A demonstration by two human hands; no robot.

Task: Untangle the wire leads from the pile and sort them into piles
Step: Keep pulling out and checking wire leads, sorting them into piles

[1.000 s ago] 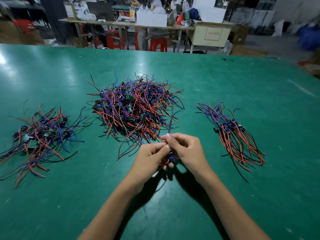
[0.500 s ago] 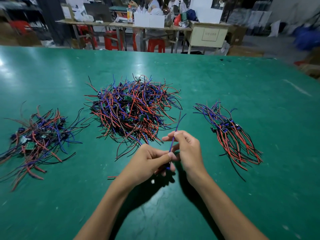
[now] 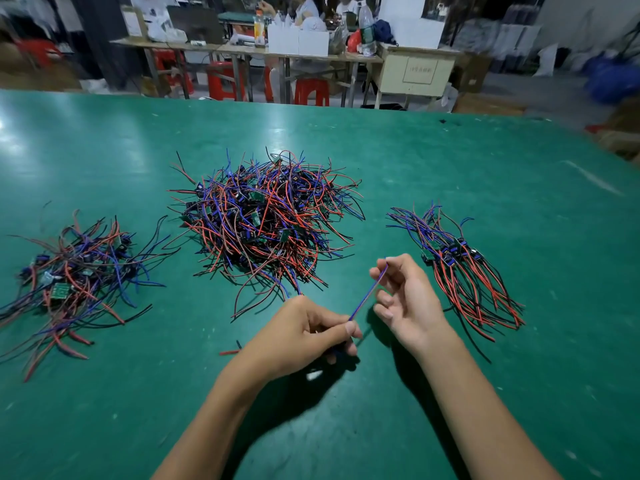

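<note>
The blue lead (image 3: pixel 367 295) is stretched between both hands above the table (image 3: pixel 450 161), probably to straighten it. The left hand (image 3: pixel 304 336) pinches its lower end with curled fingers; the right hand (image 3: pixel 403 299) holds the upper end at the fingertips. The big pile (image 3: pixel 266 216) lies just behind, the neat pile (image 3: pixel 460 268) to the right, a loose pile (image 3: pixel 76 275) at the left.

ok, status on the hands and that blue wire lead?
Left hand grips thin blue wire lead; right hand pinches its far end. Lead taut, clear of big tangled pile.
</note>
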